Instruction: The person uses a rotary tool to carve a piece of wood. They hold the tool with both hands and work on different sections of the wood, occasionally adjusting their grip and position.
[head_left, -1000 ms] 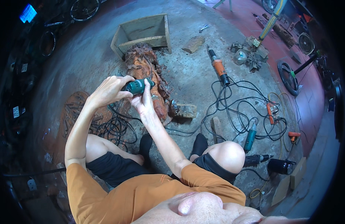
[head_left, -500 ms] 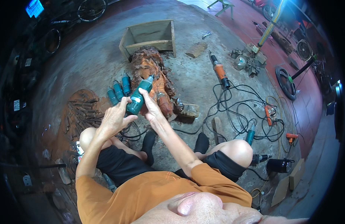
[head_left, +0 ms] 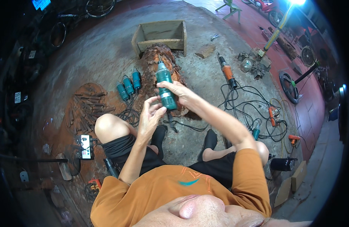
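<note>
My right hand (head_left: 175, 90) is closed around the middle of a green die grinder (head_left: 164, 77). The grinder points away from me, with a thin bit at its far tip. Thumb and fingers of my left hand (head_left: 150, 115) are at the grinder's near end, by its dark cable. Beneath the tool lies a rough, reddish-brown piece of wood (head_left: 172, 56), partly hidden by the grinder and my hands. Its far end meets a wooden box (head_left: 159, 43) with an open front. To the left, several green die grinders (head_left: 128, 84) lie side by side.
Turning chisels or wooden sticks (head_left: 85, 108) lie heaped at left, near a lit phone (head_left: 86, 146). At right are an orange-and-black power tool (head_left: 228, 73), tangled black cables (head_left: 238, 100) and a lamp pole (head_left: 276, 32). A black cylinder (head_left: 282, 164) stands near my right knee.
The grinder has swung from slanting right to pointing almost straight away from me. My right hand now grips it from the right side. My left hand has moved right and nearer.
</note>
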Motion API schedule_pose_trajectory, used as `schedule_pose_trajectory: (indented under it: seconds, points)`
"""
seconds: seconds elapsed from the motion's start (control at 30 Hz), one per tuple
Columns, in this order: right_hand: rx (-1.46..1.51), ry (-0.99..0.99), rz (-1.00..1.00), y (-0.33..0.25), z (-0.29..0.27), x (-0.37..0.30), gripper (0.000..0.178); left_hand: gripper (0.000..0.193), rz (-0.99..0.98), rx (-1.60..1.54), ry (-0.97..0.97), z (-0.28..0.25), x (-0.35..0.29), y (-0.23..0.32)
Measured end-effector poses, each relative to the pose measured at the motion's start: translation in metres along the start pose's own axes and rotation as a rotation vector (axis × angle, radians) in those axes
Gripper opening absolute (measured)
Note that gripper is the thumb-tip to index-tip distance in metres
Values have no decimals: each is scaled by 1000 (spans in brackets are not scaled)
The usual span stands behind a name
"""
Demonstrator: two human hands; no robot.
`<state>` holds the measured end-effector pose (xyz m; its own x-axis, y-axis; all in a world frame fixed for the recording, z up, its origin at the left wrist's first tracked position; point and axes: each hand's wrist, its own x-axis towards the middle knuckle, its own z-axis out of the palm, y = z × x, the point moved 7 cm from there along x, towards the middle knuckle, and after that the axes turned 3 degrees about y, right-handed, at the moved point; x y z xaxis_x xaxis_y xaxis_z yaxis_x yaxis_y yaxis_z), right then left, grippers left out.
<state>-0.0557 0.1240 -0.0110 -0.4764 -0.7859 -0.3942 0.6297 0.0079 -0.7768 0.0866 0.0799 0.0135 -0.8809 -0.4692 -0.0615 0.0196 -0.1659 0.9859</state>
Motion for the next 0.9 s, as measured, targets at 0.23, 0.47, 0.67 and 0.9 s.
schedule_pose_trajectory:
  seconds: [0.23,0.47,0.67,0.9]
  points:
    - [-466,77,15,-19,-44,-74,50,51,-226,-404,-119,73,-24,-45]
    - [-509,159,149,12,-80,-135,47,75,-441,-375,-272,119,-54,-93]
    - [-656,147,237,30,-112,-142,61,91,-541,-245,-403,141,-61,-120]
    - [-675,128,260,29,-141,-139,63,84,-500,-225,-352,170,-48,-137]
